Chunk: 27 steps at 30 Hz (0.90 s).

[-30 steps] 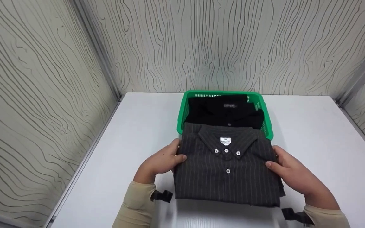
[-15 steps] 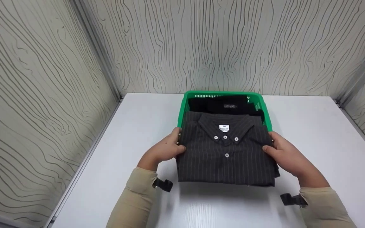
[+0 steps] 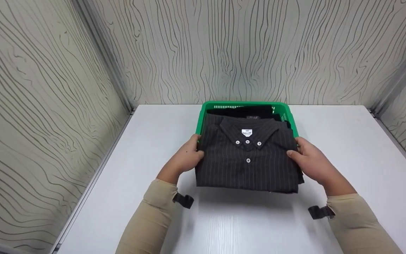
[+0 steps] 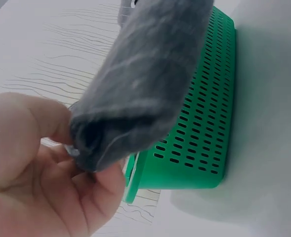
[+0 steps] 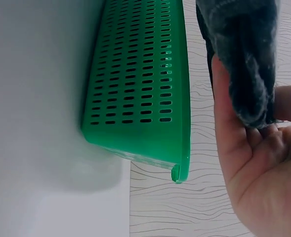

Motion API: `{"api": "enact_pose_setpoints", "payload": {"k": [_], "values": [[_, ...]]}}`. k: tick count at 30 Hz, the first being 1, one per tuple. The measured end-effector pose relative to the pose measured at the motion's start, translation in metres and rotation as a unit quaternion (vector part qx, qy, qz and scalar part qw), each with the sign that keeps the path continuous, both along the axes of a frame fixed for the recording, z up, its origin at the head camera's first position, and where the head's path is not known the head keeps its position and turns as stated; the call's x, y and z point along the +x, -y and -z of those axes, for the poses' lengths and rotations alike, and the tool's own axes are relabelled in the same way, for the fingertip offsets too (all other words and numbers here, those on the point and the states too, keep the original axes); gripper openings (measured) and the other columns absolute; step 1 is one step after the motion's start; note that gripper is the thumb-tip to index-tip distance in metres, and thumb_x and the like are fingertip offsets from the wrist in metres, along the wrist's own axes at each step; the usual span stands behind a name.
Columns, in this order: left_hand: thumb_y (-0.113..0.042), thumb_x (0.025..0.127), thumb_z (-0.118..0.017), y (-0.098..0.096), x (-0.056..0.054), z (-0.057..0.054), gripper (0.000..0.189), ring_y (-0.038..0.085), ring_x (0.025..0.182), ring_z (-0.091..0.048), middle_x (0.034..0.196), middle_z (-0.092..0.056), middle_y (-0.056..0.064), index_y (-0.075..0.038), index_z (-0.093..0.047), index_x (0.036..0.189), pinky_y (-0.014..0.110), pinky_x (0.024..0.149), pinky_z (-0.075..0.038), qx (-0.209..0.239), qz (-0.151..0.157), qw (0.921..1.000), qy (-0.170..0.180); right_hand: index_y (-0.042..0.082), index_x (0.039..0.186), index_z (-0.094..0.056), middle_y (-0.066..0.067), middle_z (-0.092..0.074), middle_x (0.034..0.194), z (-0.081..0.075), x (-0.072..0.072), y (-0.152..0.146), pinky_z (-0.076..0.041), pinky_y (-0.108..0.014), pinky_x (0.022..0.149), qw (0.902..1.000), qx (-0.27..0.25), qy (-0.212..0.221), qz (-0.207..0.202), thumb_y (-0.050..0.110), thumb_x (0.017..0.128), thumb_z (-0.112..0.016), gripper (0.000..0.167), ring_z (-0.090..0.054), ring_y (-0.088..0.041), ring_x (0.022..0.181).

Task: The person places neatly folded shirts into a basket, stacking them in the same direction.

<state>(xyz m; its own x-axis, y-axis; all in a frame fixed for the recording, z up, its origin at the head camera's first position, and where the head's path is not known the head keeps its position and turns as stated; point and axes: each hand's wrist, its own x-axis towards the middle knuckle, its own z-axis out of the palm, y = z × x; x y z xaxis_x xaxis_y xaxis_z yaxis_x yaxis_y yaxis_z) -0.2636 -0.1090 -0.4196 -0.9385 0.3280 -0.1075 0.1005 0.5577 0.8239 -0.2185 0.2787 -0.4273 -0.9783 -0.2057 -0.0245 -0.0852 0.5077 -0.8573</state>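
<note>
From the head view I see my left hand [image 3: 184, 160] and my right hand [image 3: 310, 163] holding a folded dark striped shirt [image 3: 248, 158] by its two sides, thumbs on top and fingers under. The shirt is in the air, its collar end over the green basket [image 3: 201, 120], its lower end over the white bench [image 3: 146, 141]. A black garment [image 3: 245, 112] lies inside the basket; only this view shows it.

The left wrist view shows what the head view hides: the left hand [image 4: 41, 182] pinches the shirt edge [image 4: 135, 89] between thumb and curled fingers, above the basket wall [image 4: 199, 138]. In the right wrist view the right hand [image 5: 256, 163] curls around the shirt fold [image 5: 244, 54], just beside the basket rim [image 5: 182, 98].
</note>
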Motion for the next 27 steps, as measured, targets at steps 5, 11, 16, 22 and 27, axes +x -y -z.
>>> {"api": "enact_pose_setpoints", "payload": {"k": [5,11,16,22,27], "values": [[-0.006,0.101,-0.046,-0.004,-0.008,0.002,0.050,0.031,0.131,-0.050,0.143,-0.049,0.024,-0.003,-0.036,0.150,0.051,0.103,-0.045,-0.019,-0.021,0.9995,-0.014,-0.002,0.148,-0.033,-0.027,-0.058,0.133,-0.002,-0.009,0.003,-0.055,-0.046,0.088,0.9999,0.007,-0.002,0.016,0.022,0.109,-0.046,0.048,-0.064,-0.030,0.110],[-0.008,0.103,-0.046,-0.007,-0.016,0.003,0.045,0.031,0.128,-0.054,0.140,-0.053,0.024,-0.001,-0.039,0.147,0.050,0.100,-0.048,-0.045,-0.033,0.9978,-0.036,-0.002,0.149,-0.034,-0.028,-0.057,0.136,-0.003,-0.020,0.006,-0.052,-0.052,0.091,0.9986,0.039,-0.014,0.033,0.023,0.109,-0.046,0.048,-0.061,-0.034,0.115],[-0.011,0.106,-0.049,-0.011,-0.023,0.003,0.043,0.031,0.129,-0.053,0.142,-0.053,0.023,-0.001,-0.040,0.147,0.049,0.101,-0.047,-0.067,-0.049,0.9957,-0.041,-0.002,0.147,-0.038,-0.026,-0.058,0.134,-0.006,-0.027,0.008,-0.051,-0.055,0.092,0.9969,0.065,-0.017,0.042,0.025,0.109,-0.045,0.047,-0.060,-0.035,0.114],[-0.012,0.107,-0.049,-0.015,-0.030,0.004,0.045,0.030,0.131,-0.052,0.143,-0.052,0.022,-0.002,-0.038,0.150,0.048,0.103,-0.046,-0.081,-0.060,0.9944,-0.031,-0.002,0.144,-0.041,-0.025,-0.059,0.131,-0.009,-0.036,0.009,-0.052,-0.054,0.090,0.9959,0.076,-0.016,0.045,0.025,0.109,-0.045,0.044,-0.060,-0.034,0.111],[-0.012,0.107,-0.050,-0.018,-0.037,0.004,0.045,0.028,0.129,-0.054,0.142,-0.053,0.021,-0.002,-0.038,0.150,0.047,0.102,-0.047,-0.086,-0.072,0.9930,-0.037,-0.003,0.143,-0.042,-0.025,-0.060,0.129,-0.010,-0.044,0.009,-0.052,-0.054,0.089,0.9948,0.086,-0.024,0.050,0.022,0.109,-0.045,0.042,-0.061,-0.035,0.109]]}}
